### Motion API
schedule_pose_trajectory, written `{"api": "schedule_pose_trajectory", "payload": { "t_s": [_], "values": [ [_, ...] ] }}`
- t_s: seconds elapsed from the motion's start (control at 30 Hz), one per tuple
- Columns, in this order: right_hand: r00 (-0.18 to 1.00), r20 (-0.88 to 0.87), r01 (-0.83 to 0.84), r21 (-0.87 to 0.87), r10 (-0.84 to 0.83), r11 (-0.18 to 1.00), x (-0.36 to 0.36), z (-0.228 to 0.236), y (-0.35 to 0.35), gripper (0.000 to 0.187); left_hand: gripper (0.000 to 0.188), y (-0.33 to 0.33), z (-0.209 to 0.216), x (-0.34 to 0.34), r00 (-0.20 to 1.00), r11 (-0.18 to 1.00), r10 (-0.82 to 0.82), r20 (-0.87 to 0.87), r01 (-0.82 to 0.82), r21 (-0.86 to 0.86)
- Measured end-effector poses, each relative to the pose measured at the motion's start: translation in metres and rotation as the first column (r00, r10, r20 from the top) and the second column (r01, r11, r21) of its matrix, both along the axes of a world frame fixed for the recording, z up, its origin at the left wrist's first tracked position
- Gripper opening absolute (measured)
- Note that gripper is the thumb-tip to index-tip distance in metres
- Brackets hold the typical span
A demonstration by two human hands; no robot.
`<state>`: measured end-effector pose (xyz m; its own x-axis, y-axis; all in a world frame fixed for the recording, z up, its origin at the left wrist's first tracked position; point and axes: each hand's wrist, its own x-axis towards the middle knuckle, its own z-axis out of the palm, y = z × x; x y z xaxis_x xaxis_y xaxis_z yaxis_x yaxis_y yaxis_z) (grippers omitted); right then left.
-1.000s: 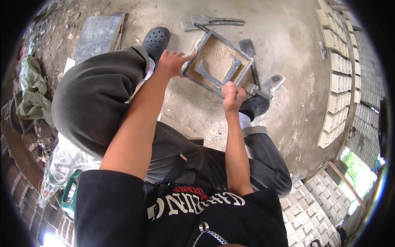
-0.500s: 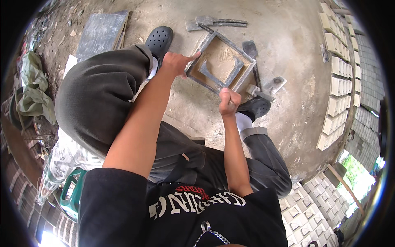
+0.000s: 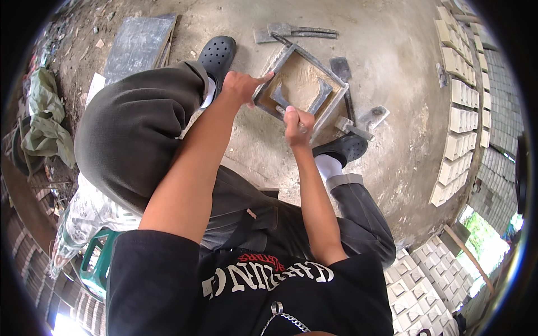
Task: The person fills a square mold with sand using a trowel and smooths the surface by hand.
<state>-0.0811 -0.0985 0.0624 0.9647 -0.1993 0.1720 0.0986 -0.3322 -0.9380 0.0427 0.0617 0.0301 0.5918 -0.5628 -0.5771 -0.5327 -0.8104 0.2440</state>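
A square metal mould frame [image 3: 330,109] lies on the floor between my feet, with pale tan powdery material [image 3: 302,81] inside. A grey piece with a curved inner edge [image 3: 320,96] rises from it. My left hand [image 3: 241,88] grips the frame's left corner, its index finger stretched onto the rim. Over the near side of the frame, my right hand [image 3: 298,124] is closed round a small hand tool [image 3: 281,110]. Only bits of that tool show past the fist, so its exact kind is hidden.
A flat trowel-like tool [image 3: 297,31] lies beyond the frame, and a dark-bladed tool [image 3: 341,68] to its right. A mallet-like piece [image 3: 354,127] sits by my right shoe. Grey boards [image 3: 137,47] lie far left. Rows of cast blocks [image 3: 462,106] line the right.
My right hand has moved left and slightly away from me along the frame's near side, with the tool in it. The left hand keeps its hold on the corner.
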Motion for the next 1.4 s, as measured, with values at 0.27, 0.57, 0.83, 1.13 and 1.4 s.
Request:
{"api": "schedule_pose_trajectory", "payload": {
  "t_s": [0.27, 0.57, 0.83, 1.13, 1.4],
  "values": [
    [0.998, 0.000, -0.070, 0.072, 0.070, 0.995, 0.024, 0.002, 0.022, 0.031, 0.110, -0.008, 0.006, -0.004, 1.000, 1.000, 0.004, 0.001, -0.004, 0.024],
    [0.968, 0.218, -0.109, -0.095, 0.127, 0.989, 0.040, 0.016, 0.051, 0.027, 0.097, -0.009, 0.001, -0.002, 0.999, 0.999, 0.027, 0.022, -0.028, 0.035],
    [0.950, -0.094, 0.300, 0.535, -0.297, 0.790, 0.069, 0.053, 0.029, 0.038, 0.111, -0.003, -0.003, -0.007, 0.997, 0.997, 0.074, 0.010, -0.074, -0.010],
    [0.920, -0.219, 0.387, 0.357, -0.326, 0.850, 0.077, 0.031, 0.029, 0.046, 0.109, -0.010, 0.003, -0.005, 0.998, 0.998, 0.059, -0.026, -0.059, 0.005],
    [0.973, -0.151, 0.223, 0.404, -0.176, 0.887, 0.079, 0.046, 0.022, 0.052, 0.109, -0.003, 0.000, -0.006, 0.998, 0.998, 0.047, -0.044, -0.046, 0.039]
  ]
}}
